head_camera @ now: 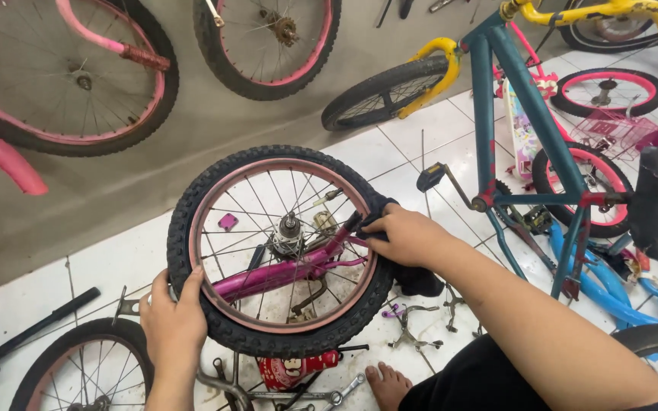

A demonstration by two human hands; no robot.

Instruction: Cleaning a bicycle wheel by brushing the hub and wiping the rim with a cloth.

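Bare toes (387, 383) show at the bottom centre, beside a scatter of metal brake parts (413, 327). Above them the left hand (173, 323) grips the lower-left tread of a small black knobby-tyred bicycle wheel with a pink rim (279, 251), fingers wrapped over the rubber. The right hand (405, 236) presses a dark cloth (413, 278) against the rim's right side, closed on the fabric. At mid-frame the wheel stands upright, still mounted in a magenta metal frame stay (283, 274). It looks light and stiff; the tyre gives sure grip, while the thin spokes seem easy to bend. A teal bicycle frame (496, 114) crowds the right; white floor tiles (116, 259) lie at the left.
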